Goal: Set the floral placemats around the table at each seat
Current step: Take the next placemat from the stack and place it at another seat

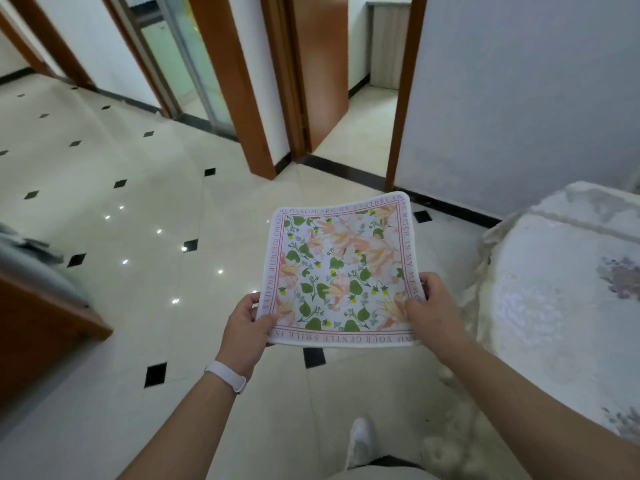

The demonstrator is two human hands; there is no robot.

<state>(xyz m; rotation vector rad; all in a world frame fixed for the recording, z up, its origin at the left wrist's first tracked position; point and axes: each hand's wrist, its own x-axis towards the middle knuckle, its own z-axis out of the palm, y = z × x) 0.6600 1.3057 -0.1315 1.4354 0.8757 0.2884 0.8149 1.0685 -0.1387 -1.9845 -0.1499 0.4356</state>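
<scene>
Floral placemat [341, 271] held flat over tiled floor, left hand [244, 329] and right hand [427, 308] fingers pinching near corners; mat stretches away from fingers; cloth-covered bench [561, 289] lies off right-hand side, nearer right hand

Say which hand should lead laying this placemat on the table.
Right, probably. The right hand grips the floral placemat's edge nearest the cloth-covered table; the left hand holds the far edge.
</scene>
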